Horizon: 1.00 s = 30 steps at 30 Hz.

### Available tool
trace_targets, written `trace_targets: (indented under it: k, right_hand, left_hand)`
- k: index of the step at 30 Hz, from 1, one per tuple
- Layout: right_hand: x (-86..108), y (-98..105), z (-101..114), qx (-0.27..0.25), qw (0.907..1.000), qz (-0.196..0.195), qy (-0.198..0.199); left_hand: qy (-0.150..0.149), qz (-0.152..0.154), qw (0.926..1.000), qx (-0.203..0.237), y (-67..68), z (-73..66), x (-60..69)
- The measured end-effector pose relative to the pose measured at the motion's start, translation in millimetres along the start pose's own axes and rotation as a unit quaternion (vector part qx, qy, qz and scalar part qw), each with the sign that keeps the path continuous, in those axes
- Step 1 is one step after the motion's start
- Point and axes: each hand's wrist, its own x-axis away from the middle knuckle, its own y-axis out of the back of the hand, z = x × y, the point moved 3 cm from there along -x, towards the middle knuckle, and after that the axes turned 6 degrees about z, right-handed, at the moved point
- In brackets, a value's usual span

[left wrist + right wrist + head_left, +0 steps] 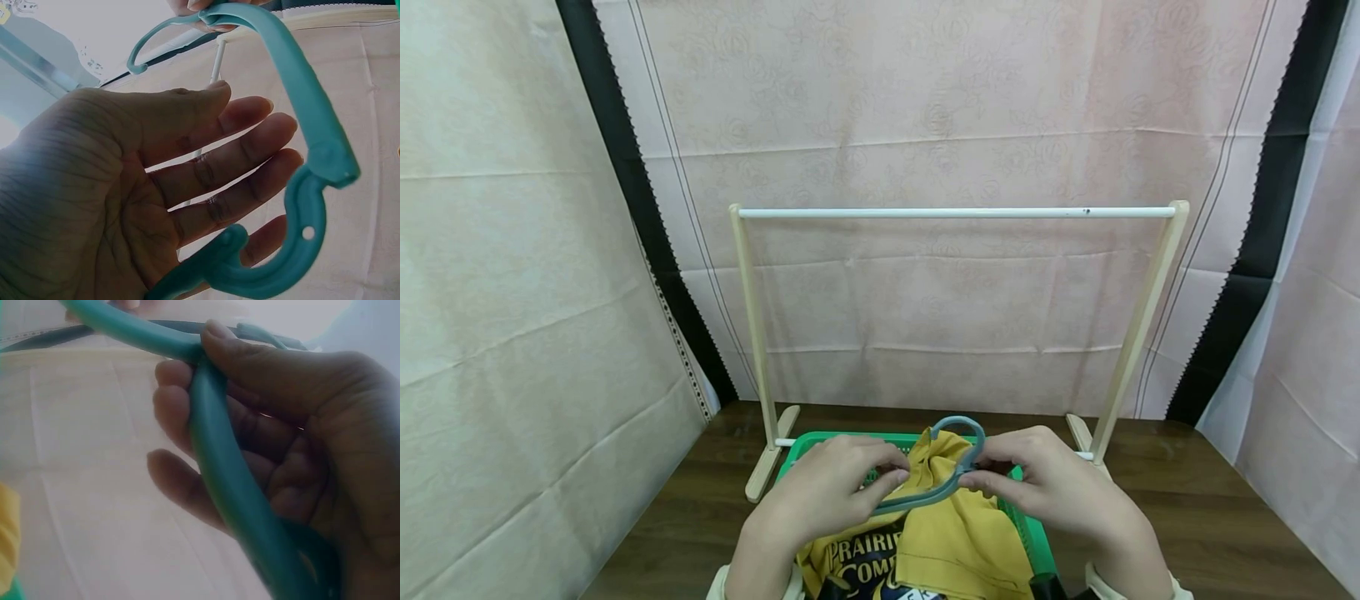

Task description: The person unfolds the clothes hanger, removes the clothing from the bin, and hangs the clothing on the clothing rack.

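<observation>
A blue-green plastic hanger (925, 497) is pinched near its hook by my right hand (1045, 483), thumb and fingers closed on it, as the right wrist view also shows at the hanger (219, 444). My left hand (831, 492) is beside the hanger's other arm; in the left wrist view the fingers of this hand (187, 162) are relaxed, with the hanger (300, 87) passing in front of them. Below both hands, a yellow garment (970, 542) with dark printed lettering lies in a green basket (1037, 546).
Behind the basket stands a small rack with a white top bar (955, 213) and cream side posts (1138, 333). It rests on a dark wooden table (1187, 500). Pale patterned cloth (925, 100) hangs behind and at both sides.
</observation>
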Motion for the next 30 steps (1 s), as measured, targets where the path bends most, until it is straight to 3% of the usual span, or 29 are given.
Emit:
trace_targets:
  k: [17,25,30]
  right_hand:
    - [6.4,7.4,-2.3,-0.009,0.9994,-0.007,-0.032]
    - [10.4,13.2,-1.4,0.020,0.9990,-0.036,-0.015]
    - [10.5,16.2,0.3,0.007,0.9991,-0.039,-0.013]
  left_hand:
    - [0.001,0.009,0.9999,0.013,0.9,0.5,0.5]
    - [-0.001,0.002,1.0000,0.009,1.4,0.0,0.5]
    - [-0.007,-0.012,0.9999,0.008,2.2,0.1,0.9]
